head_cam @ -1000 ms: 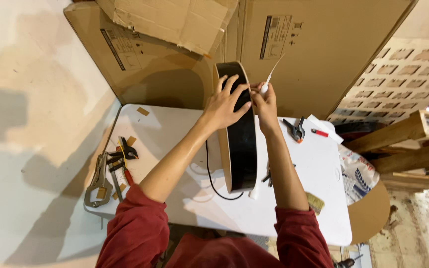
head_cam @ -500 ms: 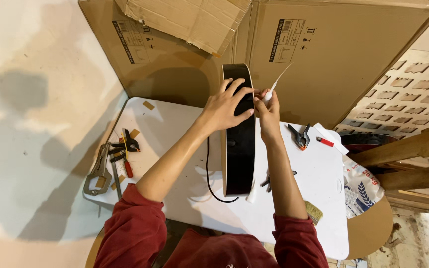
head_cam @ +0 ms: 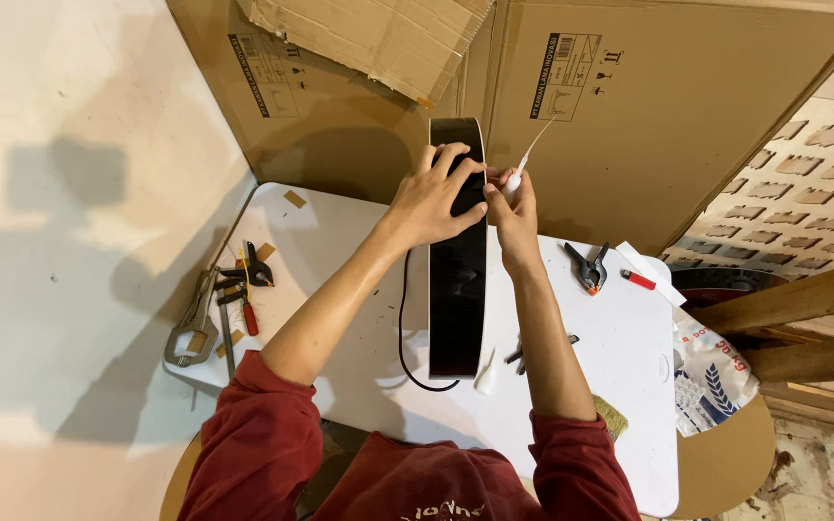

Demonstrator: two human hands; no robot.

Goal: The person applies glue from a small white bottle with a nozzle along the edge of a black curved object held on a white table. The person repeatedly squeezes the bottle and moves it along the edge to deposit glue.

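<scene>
The black hoop's (head_cam: 458,280) far side is hidden by the left hand (head_cam: 433,201), spread flat on its rim. A white tube (head_cam: 516,178) is pinched by the right hand (head_cam: 511,207); fingertips hard to make out.

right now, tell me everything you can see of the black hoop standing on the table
The black hoop is a wide, glossy band, seen edge-on and standing upright on the white table. It looks like smooth plastic or lacquered board. The left hand lies flat over its upper edge; the right hand touches its right side, pinching a thin white tube. A black cable curves to its base.
</scene>
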